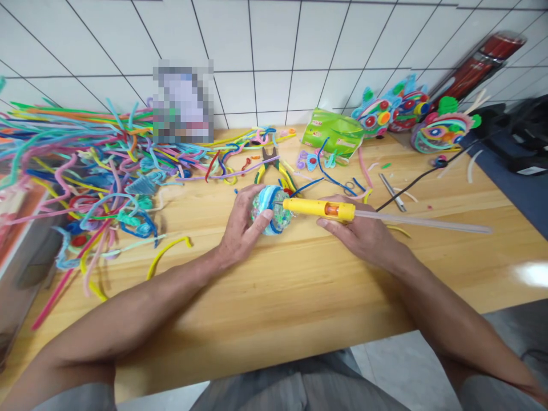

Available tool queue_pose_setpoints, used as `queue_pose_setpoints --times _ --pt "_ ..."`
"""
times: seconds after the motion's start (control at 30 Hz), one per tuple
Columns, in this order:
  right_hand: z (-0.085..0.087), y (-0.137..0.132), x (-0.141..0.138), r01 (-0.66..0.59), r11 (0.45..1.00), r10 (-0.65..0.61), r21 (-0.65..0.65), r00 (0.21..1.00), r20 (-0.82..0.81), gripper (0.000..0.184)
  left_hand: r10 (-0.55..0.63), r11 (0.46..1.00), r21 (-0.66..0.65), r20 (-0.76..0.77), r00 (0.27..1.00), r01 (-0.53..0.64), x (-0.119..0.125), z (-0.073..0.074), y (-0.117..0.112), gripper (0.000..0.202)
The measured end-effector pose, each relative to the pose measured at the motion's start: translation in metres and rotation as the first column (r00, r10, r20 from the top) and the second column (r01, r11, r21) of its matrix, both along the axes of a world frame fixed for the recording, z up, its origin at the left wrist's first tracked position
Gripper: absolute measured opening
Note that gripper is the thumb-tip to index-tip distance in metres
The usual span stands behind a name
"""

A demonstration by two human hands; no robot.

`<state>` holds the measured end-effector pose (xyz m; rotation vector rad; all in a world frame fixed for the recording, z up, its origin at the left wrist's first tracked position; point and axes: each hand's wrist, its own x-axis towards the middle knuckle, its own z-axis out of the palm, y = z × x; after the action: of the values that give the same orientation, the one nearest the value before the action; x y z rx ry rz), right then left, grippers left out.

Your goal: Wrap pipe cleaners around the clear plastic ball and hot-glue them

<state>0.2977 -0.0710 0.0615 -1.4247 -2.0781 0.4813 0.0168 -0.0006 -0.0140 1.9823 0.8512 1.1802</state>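
Note:
My left hand [246, 225] is closed around the side of a round craft piece [278, 220], covered in blue, white and green fuzzy strands. In my right hand [359, 231] is a yellow hot glue gun [317, 208], pointing left. Its nozzle is at the face of the round piece; whether it touches I cannot tell. A long clear glue stick [428, 221] juts out of the gun's rear to the right. Just behind the round piece lie pliers [270, 162] with yellow and green handles.
A big heap of coloured pipe cleaners [98, 154] covers the left side. At the back stand a green packet [331, 134] and finished fuzzy face crafts [440, 131]. A red flask [483, 63] leans by the tiled wall. A black cord [417, 180] and a utility knife [393, 193] lie at right.

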Motion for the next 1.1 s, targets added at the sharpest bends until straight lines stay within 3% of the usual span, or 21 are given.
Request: queue_pose_setpoints --times 0.37,1.1 --pt "-0.0002 -0.0017 0.0020 -0.057 0.998 0.056 0.014 0.998 0.037 0.018 -0.009 1.000 -0.004 0.016 1.000 0.009 0.0001 -0.0002 -0.0001 0.051" --pt "-0.0038 0.0007 0.0019 -0.025 0.998 0.025 0.056 1.000 0.013 0.019 -0.020 1.000 0.009 0.040 0.999 0.020 0.0002 -0.0020 0.0005 0.050"
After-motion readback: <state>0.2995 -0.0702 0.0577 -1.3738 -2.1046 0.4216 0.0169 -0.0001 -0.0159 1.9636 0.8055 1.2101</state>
